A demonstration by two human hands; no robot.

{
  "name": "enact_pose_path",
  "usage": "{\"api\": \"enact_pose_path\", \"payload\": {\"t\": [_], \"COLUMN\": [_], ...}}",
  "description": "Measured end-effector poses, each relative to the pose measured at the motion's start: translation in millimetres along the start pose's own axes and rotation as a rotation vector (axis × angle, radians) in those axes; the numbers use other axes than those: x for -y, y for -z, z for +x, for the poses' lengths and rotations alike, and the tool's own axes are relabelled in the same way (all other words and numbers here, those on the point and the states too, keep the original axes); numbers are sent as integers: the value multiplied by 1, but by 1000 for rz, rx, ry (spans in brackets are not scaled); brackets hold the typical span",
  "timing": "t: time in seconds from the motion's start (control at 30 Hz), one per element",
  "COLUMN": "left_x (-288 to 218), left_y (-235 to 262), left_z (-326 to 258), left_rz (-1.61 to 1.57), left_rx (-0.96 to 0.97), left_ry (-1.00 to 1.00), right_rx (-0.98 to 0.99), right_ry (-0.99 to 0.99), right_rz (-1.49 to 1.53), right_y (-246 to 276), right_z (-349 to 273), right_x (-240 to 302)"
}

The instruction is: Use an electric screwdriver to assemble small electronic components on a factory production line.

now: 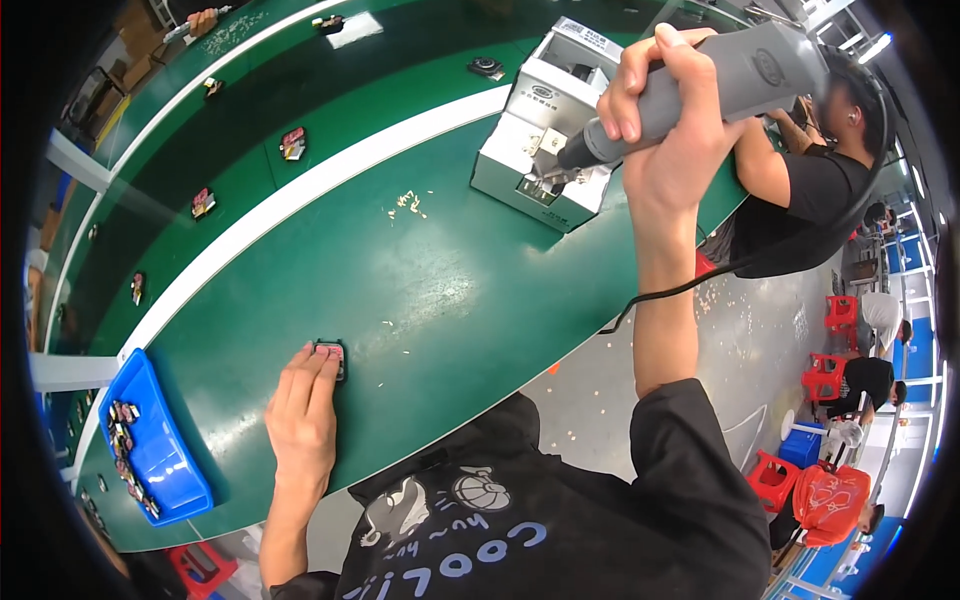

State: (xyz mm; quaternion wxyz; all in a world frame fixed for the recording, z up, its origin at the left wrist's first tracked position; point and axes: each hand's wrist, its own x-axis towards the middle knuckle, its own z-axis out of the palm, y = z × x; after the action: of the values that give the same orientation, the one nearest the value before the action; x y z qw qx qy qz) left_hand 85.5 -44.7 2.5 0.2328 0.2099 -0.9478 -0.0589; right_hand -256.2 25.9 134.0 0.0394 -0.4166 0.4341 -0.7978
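**Left hand (303, 408) on a small module (331, 352), right hand (668, 165) on an electric screwdriver (745, 80)**

At the left, the left hand lies over the pink-and-black module on the green counter (330, 275), its fingers together and bent down onto it; whether the hidden thumb closes a grip cannot be told. Too little pressure on the smooth surface could let the module slide or turn. Farther right, the pale bits (408, 206) scattered on the counter could catch under a part and tilt it. The right hand's fingers are wrapped around the grey electric screwdriver, its tip at the front of the white-and-green dispenser box (545, 95); contact cannot be made out. A crooked approach could nudge the box or miss its opening, and the black cord (720, 271), passing across the right forearm, could snag and pull the tool off line.

Of the containers, the blue tray (178, 460) at far left holds several small assemblies (124, 440), bunched along its left side. The dispenser box's contents are too small to identify.
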Motion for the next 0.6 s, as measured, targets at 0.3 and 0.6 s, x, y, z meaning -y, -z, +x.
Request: {"api": "enact_pose_path", "payload": {"t": [0.3, 0.6], "left_x": [-11, -22], "left_y": [-4, -16], "left_z": [-3, -6], "left_rz": [24, 88], "left_rx": [-1, -57], "left_ry": [-159, -267], "right_rx": [-18, 231], "right_ry": [-229, -275], "right_rz": [-64, 190], "right_y": [-9, -40], "right_z": [5, -86], "right_x": [-16, 7]}}
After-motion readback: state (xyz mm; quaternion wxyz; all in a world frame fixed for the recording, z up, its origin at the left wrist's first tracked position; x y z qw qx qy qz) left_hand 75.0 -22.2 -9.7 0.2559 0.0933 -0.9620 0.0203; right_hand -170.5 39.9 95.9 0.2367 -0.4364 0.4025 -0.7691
